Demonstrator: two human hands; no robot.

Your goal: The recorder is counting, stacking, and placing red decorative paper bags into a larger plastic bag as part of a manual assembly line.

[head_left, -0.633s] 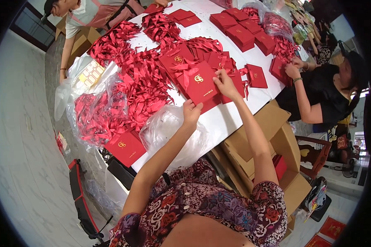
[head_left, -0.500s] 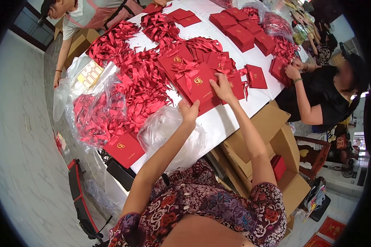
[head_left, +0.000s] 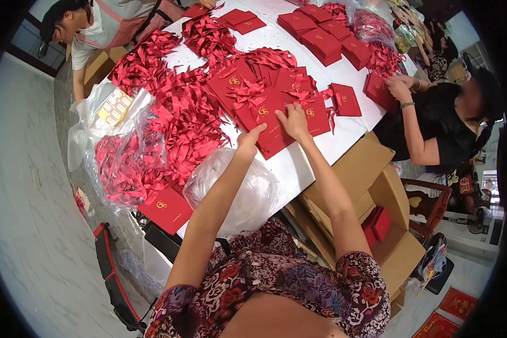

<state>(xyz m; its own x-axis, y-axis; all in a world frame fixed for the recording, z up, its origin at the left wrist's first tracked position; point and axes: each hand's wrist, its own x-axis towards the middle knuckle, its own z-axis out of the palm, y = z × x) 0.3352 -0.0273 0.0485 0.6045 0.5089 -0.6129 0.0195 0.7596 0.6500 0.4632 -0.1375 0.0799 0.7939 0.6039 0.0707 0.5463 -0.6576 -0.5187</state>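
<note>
Red paper gift bags with gold emblems and red ribbon handles lie in an overlapping pile before me. My left hand grips the near left edge of the top gift bag, thumb on its face and the other fingers mostly hidden. Flat on the bags, just to the right, rests my right hand with its fingers spread. A heap of loose red ribbon spreads left of the pile. Close to my left forearm sits a clear plastic bag, and a single red bag lies at the table's near left.
Stacks of red bags stand at the far side of the white table. An open cardboard box with red items is at my right. One co-worker handles a red bag on the right; another leans in at far left.
Both my hands and the pile appear slightly further left and higher in view. My left thumb has slid up along the bag's edge. The left co-worker leans further in.
</note>
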